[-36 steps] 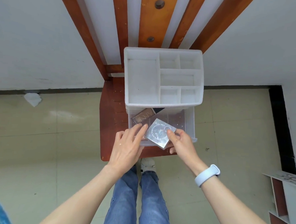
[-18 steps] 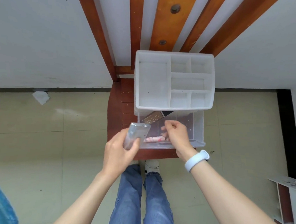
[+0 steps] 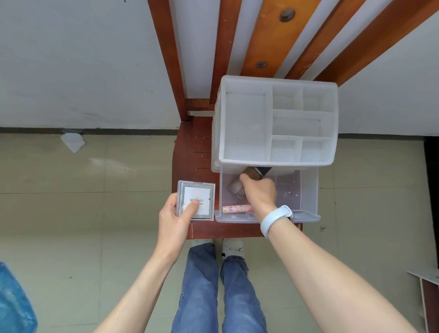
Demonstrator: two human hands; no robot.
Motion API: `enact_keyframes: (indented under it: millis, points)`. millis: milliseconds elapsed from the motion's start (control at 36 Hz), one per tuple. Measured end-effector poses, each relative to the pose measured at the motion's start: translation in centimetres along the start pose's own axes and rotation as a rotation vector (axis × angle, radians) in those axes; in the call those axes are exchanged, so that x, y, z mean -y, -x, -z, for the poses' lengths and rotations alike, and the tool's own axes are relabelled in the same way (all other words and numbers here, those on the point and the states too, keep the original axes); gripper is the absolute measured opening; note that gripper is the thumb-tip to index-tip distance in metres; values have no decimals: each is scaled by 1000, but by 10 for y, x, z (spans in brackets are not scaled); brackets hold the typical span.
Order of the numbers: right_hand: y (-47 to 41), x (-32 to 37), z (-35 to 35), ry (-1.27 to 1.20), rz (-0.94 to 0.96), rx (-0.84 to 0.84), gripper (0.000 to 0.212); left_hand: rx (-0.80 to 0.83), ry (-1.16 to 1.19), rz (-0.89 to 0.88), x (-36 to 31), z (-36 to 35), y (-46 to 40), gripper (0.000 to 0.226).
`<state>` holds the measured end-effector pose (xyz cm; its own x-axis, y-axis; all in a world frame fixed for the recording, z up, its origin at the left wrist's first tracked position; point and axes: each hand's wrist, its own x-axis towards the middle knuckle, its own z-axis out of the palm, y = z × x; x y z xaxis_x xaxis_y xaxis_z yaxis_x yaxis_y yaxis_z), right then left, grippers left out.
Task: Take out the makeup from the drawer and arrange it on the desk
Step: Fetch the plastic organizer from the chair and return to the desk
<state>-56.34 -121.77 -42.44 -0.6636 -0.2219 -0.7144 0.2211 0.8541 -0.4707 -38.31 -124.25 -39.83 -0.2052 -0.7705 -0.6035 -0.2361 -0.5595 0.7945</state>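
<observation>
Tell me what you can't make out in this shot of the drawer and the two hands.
Head view only:
- Right hand fingertips: hidden by its own back, so its grip on the brown item is unclear.
- Brown item: partly covered by that hand and the organizer above.
- Label print on the clear case held by the left hand: too small.
- Pink tube: right end hidden by the wrist.

white wall [image 3: 66, 56] — beige tiled floor [image 3: 58, 221]

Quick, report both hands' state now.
Left hand: holds the clear square case.
Right hand: in the open drawer, fingers curled onto a brown item.
</observation>
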Motion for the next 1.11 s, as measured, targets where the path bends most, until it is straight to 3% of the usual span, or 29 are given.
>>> enact_keyframes:
  millis: [167, 306, 417, 472, 528, 639, 722, 806, 861, 917, 1000, 1111]
  points:
    - [20, -19, 25, 14, 47, 27, 12, 37, -2, 36, 0, -8, 3, 14]
    - [47, -26, 48, -8, 21, 190, 13, 61, -29, 34, -2, -14, 5, 12]
    - [76, -29, 56, 46, 162, 297, 6, 99, -75, 36, -5, -19, 6, 29]
    - [88, -29, 54, 145, 301, 263, 12, 167, -47, 70, -8, -21, 6, 38]
    - [96, -26, 49, 318, 446, 174, 19, 251, 32, 104, -10, -22, 9, 33]
    - [103, -19, 34, 658, 702, -9, 53, 380, 128, 134, -16, -23, 10, 48]
    - [106, -17, 29, 671, 825, 7, 57, 355, 172, 131, -19, -21, 8, 49]
    - [105, -20, 31, 571, 881, 128, 59, 314, 176, 125, -19, -16, 4, 45]
    - [101, -21, 36, 493, 898, 212, 53, 279, 144, 106, -17, -12, 1, 48]
    - [90, -24, 42, 496, 951, 187, 43, 236, 124, 95, -16, -9, -1, 47]
    - [60, -27, 46, 648, 918, 122, 34, 179, 80, 61, -14, -3, -3, 26]
    - [20, -28, 40, 942, 798, 194, 35, 119, -4, 38, -10, 8, -6, 13]
